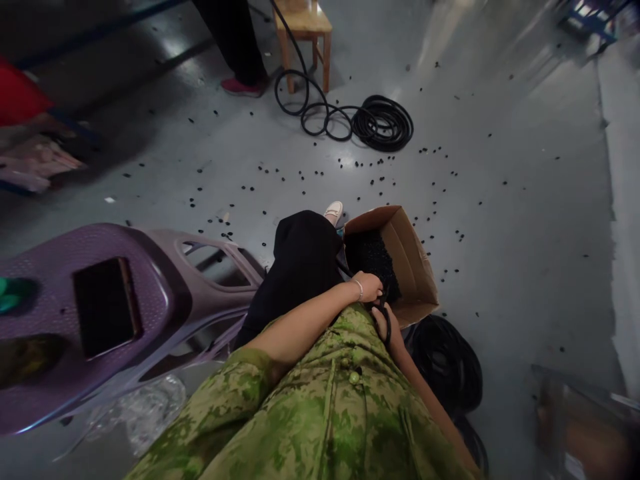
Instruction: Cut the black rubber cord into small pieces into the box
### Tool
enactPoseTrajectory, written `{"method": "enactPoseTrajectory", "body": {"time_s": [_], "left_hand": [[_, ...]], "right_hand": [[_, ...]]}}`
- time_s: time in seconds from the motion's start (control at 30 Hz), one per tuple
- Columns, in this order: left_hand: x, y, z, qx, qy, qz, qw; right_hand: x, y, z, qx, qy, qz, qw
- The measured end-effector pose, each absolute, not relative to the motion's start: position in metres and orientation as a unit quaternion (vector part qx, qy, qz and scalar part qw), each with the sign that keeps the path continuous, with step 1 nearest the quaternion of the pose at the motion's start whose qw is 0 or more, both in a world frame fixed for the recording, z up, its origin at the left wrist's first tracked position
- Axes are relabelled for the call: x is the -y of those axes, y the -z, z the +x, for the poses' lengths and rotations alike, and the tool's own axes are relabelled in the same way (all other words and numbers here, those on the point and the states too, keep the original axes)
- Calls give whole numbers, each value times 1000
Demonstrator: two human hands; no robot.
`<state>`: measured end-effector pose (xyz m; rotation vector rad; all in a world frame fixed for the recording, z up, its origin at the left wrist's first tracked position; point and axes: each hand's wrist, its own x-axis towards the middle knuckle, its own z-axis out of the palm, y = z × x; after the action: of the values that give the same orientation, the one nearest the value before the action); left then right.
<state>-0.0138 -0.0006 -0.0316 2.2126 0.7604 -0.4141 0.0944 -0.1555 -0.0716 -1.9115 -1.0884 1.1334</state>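
Observation:
Both hands meet over the near left edge of an open cardboard box (413, 267) that holds many small black pieces (371, 257). My left hand (369, 287), with a bracelet at its wrist, is closed, its fingers curled near a black cord. Just below and to the right, my right hand (387, 325) is wrapped round the black cord (387, 320), which loops over its fingers. What the left fingertips pinch is too small and dark to make out.
A purple plastic stool (155, 280) at the left bears a phone (106, 307). Coiled black hose (384, 124) lies ahead, near a wooden stool (304, 23) and a person's leg (235, 40). More black coils (445, 367) lie right of the box. Small black pieces dot the floor.

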Motion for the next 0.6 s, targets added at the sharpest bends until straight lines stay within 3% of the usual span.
{"method": "enactPoseTrajectory", "body": {"time_s": [0.6], "left_hand": [[-1,42,-13,-392,100,826,392]], "right_hand": [[149,106,92,440,-325,-764,343]]}}
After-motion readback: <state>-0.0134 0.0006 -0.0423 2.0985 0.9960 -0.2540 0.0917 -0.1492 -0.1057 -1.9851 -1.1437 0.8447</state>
